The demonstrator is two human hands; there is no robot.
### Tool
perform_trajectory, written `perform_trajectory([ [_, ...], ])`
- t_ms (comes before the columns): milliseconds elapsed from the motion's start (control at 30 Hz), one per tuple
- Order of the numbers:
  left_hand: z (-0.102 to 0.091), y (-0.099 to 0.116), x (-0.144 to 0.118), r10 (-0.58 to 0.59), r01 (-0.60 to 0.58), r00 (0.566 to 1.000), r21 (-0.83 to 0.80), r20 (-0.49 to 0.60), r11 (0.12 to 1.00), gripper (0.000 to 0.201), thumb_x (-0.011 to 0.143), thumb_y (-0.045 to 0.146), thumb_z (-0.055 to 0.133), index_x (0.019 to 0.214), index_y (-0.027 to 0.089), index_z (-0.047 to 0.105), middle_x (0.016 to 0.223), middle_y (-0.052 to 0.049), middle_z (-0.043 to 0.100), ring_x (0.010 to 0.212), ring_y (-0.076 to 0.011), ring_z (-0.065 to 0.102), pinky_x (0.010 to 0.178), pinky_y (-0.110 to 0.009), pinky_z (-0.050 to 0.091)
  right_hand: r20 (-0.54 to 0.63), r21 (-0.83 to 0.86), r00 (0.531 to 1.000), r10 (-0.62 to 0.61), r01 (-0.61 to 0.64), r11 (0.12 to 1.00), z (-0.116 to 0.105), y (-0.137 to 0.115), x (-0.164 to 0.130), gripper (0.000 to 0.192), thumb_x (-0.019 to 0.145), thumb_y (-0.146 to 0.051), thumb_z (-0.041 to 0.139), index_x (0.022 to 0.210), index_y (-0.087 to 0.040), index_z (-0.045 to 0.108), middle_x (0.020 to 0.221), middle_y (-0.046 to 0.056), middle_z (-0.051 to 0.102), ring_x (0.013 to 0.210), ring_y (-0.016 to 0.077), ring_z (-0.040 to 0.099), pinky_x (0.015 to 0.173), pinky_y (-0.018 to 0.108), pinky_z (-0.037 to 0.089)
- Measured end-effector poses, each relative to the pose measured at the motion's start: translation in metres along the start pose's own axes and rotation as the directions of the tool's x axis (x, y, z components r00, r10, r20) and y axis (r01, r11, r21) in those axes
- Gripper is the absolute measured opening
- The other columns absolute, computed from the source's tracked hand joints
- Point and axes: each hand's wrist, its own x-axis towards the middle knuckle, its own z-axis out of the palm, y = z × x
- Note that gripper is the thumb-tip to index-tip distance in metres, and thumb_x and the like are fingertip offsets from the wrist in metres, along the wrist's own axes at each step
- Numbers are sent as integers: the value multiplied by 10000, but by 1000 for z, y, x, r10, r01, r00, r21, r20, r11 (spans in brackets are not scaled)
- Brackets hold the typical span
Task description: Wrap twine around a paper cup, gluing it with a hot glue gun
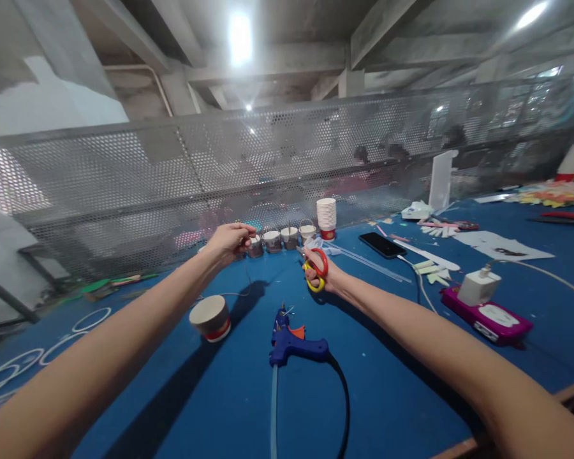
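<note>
Work surface: blue table (387, 382), far edge closed off by a perforated metal screen (172, 172); near edge visible at lower right, with a strip of wood showing; the widest bare room lies in the near centre between the two forearms. Left hand (229, 242) extended toward the far edge, fingers closed in a pinch on a thin wire (242, 290), which trails down to the tabletop; what sits at the fingertips is too small to tell. Right hand (323, 274) extended at like reach, gripping red and yellow scissors (316, 268) through the handle loops, blades pointing toward the left hand; hands near, not touching. Row of small cups (280, 239) just beyond the left hand, against the screen; stacked paper cups (326, 215) at its right end. Tipped paper cup (211, 317) beneath the left forearm; blue glue gun (289, 341) at centre, cable curling toward the near edge. Phone (382, 245) and white charger (478, 287) well apart to the right.
</note>
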Motion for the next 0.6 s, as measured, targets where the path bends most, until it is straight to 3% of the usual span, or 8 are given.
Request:
perform_trajectory([
  [133, -7, -7, 7, 20, -19, 1000, 29, -20, 999, 209, 572, -72, 503, 580, 115, 596, 503, 3, 575, 351, -48, 438, 342, -150, 298, -58, -227, 994, -88, 73, 971, -8, 1, -11, 472, 984, -555, 316, 694, -196, 417, 493, -72, 411, 360, 49, 375, 363, 133, 337],
  [233, -15, -14, 14, 55, -50, 996, 71, -65, 996, 157, 587, -28, 558, 608, 120, 607, 517, -5, 590, 377, -62, 473, 362, -158, 348, -128, -470, 973, -193, 112, 876, -24, -1, -23, 384, 927, -544, 469, 763, -198, 488, 562, -36, 518, 441, 88, 487, 430, 181, 392],
  [333, -24, -21, 23, 94, -78, 989, 135, -110, 988, 102, 599, 34, 604, 645, 119, 635, 517, -11, 597, 402, -80, 499, 398, -180, 400, -206, -730, 935, -287, 48, 682, -47, -4, -32, 290, 834, -453, 644, 839, -172, 570, 725, 49, 643, 681, 182, 636, 570, 232, 453],
  [467, -32, -26, 30, 133, -98, 983, 250, -127, 963, 123, 626, 110, 622, 734, 111, 681, 607, -48, 663, 474, -112, 571, 471, -218, 469, -255, -917, 913, -320, -123, 380, -74, -7, -39, 367, 799, -334, 699, 1084, -126, 598, 1018, 176, 673, 971, 293, 651, 766, 317, 483],
  [600, -33, -28, 32, 165, -118, 983, 429, -75, 896, 273, 701, 163, 570, 930, 117, 711, 898, -108, 746, 712, -171, 685, 605, -249, 527, -251, -967, 926, -283, -226, 116, -83, -7, -38, 347, 874, -336, 650, 1147, -126, 603, 1147, 169, 633, 1021, 270, 631, 857, 399, 499],
])
